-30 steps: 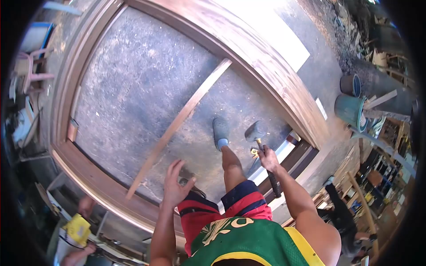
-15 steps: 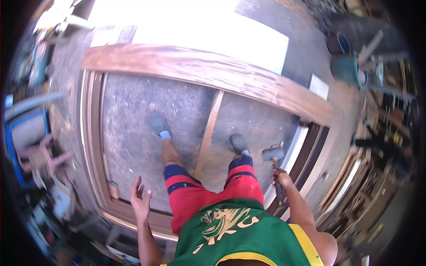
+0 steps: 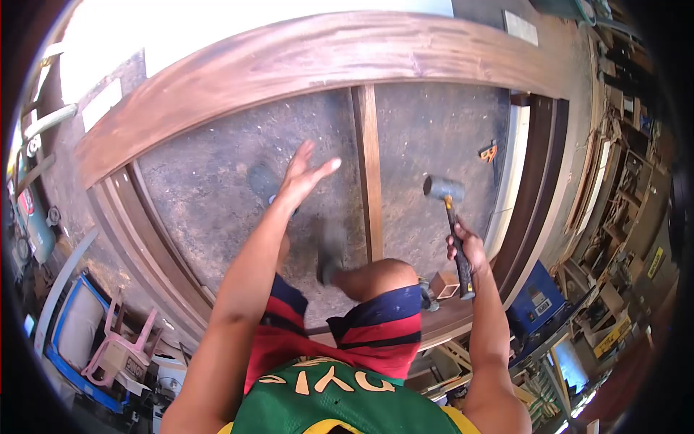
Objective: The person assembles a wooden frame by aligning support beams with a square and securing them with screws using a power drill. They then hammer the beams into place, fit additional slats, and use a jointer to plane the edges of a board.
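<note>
My right hand (image 3: 468, 246) is wrapped round the dark handle of a rubber mallet (image 3: 444, 189), whose grey cylindrical head is held over the floor. My left hand (image 3: 305, 176) reaches forward with fingers apart and nothing in it. Around my legs lies a large brown wooden frame; its broad far board (image 3: 325, 54) curves across the view. A thin wooden strip (image 3: 366, 173) runs from that board toward me, between my two hands. Dark side rails (image 3: 538, 181) stand to the right of the mallet.
On the floor inside the frame lies an orange-handled tool (image 3: 489, 152). A small wooden block (image 3: 444, 285) is near the frame's near right corner. A blue box (image 3: 536, 293) stands outside it. At left are a pink stool (image 3: 124, 347) and a blue-edged panel (image 3: 76, 340).
My left hand has swung forward and up over the frame's inside. The mallet has been raised with my right hand. One leg has lifted and bent, and the view has shifted.
</note>
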### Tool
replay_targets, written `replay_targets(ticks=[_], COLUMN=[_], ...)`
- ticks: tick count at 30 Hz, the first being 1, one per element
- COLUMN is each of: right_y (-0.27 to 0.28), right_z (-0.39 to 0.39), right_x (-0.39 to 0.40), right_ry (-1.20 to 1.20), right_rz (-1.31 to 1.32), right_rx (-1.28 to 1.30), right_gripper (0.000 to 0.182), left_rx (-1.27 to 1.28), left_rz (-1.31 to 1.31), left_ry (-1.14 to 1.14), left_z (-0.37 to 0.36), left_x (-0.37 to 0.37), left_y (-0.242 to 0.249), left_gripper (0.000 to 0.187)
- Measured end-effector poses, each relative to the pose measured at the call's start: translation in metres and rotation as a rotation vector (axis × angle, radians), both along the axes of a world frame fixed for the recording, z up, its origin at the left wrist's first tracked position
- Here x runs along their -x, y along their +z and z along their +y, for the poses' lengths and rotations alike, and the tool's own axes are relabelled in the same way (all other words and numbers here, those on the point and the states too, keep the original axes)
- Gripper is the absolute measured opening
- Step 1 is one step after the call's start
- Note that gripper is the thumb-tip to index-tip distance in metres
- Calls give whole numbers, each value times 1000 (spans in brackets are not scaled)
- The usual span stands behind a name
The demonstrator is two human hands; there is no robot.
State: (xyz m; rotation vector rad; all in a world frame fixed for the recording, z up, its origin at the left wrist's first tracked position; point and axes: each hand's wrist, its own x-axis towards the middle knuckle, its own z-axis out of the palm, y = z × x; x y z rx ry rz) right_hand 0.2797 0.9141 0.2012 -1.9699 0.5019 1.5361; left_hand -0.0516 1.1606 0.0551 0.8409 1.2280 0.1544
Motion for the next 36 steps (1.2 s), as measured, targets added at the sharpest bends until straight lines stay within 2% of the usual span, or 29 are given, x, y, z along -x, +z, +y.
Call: replay_targets(ticks=[3,4,7,9,11,12,15,17,19,20,21,22,23,24,26,27,28,31,33,35,36], right_y=[-67,-95,-193,-234,-259,-270,-287,-283,-283,-279,-275,-273,-275,-276,-282,-292,-302,-310,-299,-295,-296], right_z=[19,27,55,82,101,105,108,110,110,114,113,111,111,112,104,106,101,106,114,120,118], right_x=[-4,-9,-26,-20,-10,-7,-4,-8,-17,-10,-2,5,11,4,-11,-19,-23,-31,-5,12,6], right_ry=[70,114,266,364,427,504,486,356,397,466,523,582,537,615,700,558,406,312,471,515,567], right_rz=[-57,-89,-228,-241,-249,-228,-348,-385,-420,-439,-460,-378,-250,-271,-289,-322,-334,-370,-384,-164,-191], right_rx=[-105,-146,-253,-360,-423,-468,-521,-543,-560,-536,-505,-502,-575,-550,-509,-508,-485,-548,-512,-583,-562], right_gripper=[59,59,58,57,57,56,56,56,56,57,57,58,59,59,59,59,59,58,58,60,60], left_rx=[104,77,44,20,-49,-92,-163,-186,-242,-263,-271,-242,-214,-260,-222,-206,-136,-187,-156,-130,-130], left_rz=[-75,-78,-118,-174,-516,-627,-616,-631,-651,-559,-558,-601,-644,-641,-699,-750,-726,-698,-690,-679,-680], left_ry=[100,89,155,200,385,397,435,459,500,553,553,564,571,550,508,485,474,523,534,539,521], left_z=[4,8,15,21,23,25,23,27,23,22,20,20,23,26,19,26,26,23,22,26,25], left_x=[-50,-70,-118,-142,-163,-167,-168,-171,-176,-178,-176,-177,-178,-178,-178,-174,-171,-174,-175,-172,-169], left_y=[-63,-92,-187,-217,-247,-257,-267,-269,-283,-281,-282,-283,-281,-282,-279,-274,-271,-277,-278,-275,-274], left_gripper=[119,119,135,138,139,140,142,147,137,126,126,120,114,110,113,116,112,115,115,116,116])
